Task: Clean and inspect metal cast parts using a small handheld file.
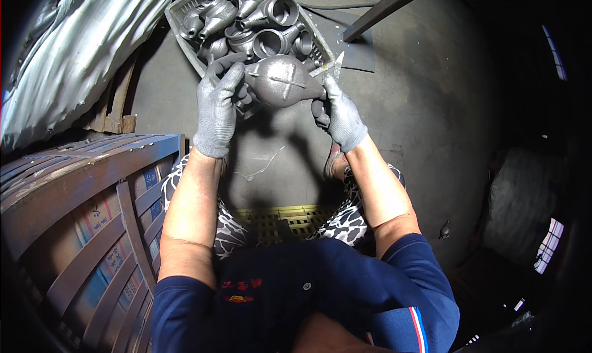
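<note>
While the gloved left hand (217,103) grips the broad end of a grey metal casting (280,81), the right hand (338,109) holds its narrow end and what appears to be a blade (338,63), near a crate (323,44) of similar castings (219,15).

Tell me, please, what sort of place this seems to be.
Probably a workshop or factory: a crate heaped with hollow grey metal parts, a bulbous metal part held between the gloved left hand and right hand, and a slatted frame.
</note>
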Action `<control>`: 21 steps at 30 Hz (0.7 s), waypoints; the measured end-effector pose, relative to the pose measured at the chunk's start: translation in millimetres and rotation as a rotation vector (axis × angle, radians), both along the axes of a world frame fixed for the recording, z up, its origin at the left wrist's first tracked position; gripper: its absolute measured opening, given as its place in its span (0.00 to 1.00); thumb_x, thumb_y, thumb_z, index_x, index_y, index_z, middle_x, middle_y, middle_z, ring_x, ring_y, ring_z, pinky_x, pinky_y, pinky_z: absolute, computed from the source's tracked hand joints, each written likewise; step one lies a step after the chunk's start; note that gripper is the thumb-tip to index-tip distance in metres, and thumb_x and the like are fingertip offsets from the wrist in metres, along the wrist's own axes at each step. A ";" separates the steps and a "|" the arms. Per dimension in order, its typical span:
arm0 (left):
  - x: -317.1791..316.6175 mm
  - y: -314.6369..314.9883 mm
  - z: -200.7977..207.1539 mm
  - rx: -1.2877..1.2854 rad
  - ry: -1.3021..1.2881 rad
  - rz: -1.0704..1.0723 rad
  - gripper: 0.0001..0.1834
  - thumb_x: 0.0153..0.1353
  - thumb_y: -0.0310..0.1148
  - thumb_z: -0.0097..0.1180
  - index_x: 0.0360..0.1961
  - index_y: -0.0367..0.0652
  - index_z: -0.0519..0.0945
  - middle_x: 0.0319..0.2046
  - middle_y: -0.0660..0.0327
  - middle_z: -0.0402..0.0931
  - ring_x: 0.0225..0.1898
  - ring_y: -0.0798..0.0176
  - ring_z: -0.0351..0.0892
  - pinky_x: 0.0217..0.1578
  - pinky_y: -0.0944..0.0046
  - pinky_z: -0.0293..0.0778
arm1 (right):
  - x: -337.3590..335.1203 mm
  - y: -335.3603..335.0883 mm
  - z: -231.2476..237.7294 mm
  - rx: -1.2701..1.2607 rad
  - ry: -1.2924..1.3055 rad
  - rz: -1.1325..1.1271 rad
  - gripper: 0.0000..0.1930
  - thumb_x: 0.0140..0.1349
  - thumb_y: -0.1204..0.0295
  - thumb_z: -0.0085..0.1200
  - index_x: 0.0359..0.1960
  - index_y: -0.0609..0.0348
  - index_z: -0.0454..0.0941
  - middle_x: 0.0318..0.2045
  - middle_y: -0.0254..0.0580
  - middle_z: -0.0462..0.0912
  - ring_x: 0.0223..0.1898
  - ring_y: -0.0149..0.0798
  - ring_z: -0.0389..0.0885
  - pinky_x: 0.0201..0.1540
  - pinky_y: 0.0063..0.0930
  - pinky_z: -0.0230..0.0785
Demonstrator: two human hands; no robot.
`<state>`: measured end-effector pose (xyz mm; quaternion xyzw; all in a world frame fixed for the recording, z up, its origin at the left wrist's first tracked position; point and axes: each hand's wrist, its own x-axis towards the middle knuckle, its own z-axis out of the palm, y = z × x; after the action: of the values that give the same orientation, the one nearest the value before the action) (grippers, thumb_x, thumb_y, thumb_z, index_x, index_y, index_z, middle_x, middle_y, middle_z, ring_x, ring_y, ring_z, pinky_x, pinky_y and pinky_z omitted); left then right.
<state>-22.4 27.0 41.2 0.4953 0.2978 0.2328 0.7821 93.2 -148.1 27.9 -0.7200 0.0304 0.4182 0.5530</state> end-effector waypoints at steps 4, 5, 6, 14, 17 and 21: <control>-2.8 5.7 -14.2 0.028 0.100 -0.033 0.17 0.63 0.37 0.50 0.46 0.35 0.76 0.35 0.64 0.76 0.31 0.76 0.69 0.33 0.77 0.65 | -5.5 1.6 10.2 -0.014 -0.092 -0.003 0.27 0.63 0.42 0.39 0.24 0.54 0.74 0.12 0.28 0.66 0.13 0.23 0.59 0.15 0.18 0.49; -3.0 6.0 -15.7 0.055 0.107 -0.031 0.16 0.63 0.37 0.49 0.45 0.36 0.78 0.35 0.64 0.77 0.31 0.75 0.70 0.31 0.76 0.65 | -5.0 0.4 10.5 -0.014 -0.090 -0.008 0.27 0.63 0.42 0.39 0.24 0.54 0.74 0.12 0.28 0.66 0.13 0.23 0.59 0.15 0.18 0.49; -3.1 7.5 -16.9 0.055 0.109 -0.037 0.16 0.63 0.37 0.49 0.45 0.36 0.78 0.35 0.64 0.77 0.31 0.75 0.70 0.31 0.76 0.65 | -3.4 -1.5 10.6 0.017 -0.066 0.009 0.24 0.63 0.45 0.41 0.27 0.55 0.74 0.14 0.28 0.68 0.14 0.22 0.59 0.15 0.17 0.50; 2.9 5.5 -18.2 -0.119 0.250 -0.108 0.16 0.66 0.43 0.45 0.32 0.43 0.79 0.23 0.68 0.76 0.21 0.76 0.69 0.22 0.76 0.66 | 10.5 -14.8 3.9 0.420 0.035 -0.035 0.16 0.65 0.62 0.47 0.47 0.58 0.76 0.22 0.32 0.75 0.14 0.20 0.60 0.14 0.13 0.50; 2.6 7.1 -35.7 -0.185 0.211 -0.118 0.16 0.66 0.44 0.47 0.36 0.43 0.79 0.25 0.67 0.77 0.24 0.73 0.74 0.24 0.74 0.70 | 9.7 -16.3 8.2 0.369 -0.049 0.003 0.16 0.65 0.60 0.48 0.47 0.57 0.77 0.20 0.30 0.75 0.14 0.19 0.60 0.15 0.13 0.49; 3.1 11.3 -52.8 -0.326 0.142 -0.191 0.17 0.66 0.43 0.46 0.46 0.41 0.75 0.31 0.66 0.79 0.31 0.73 0.77 0.32 0.71 0.75 | 9.4 -17.3 14.3 0.249 -0.123 -0.027 0.16 0.64 0.59 0.51 0.45 0.56 0.79 0.18 0.28 0.75 0.14 0.18 0.61 0.15 0.13 0.51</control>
<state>-19.3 38.2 -11.7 0.4032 0.3377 0.0708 0.8476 102.6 -165.4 42.3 -0.6697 -0.0458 0.3662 0.6444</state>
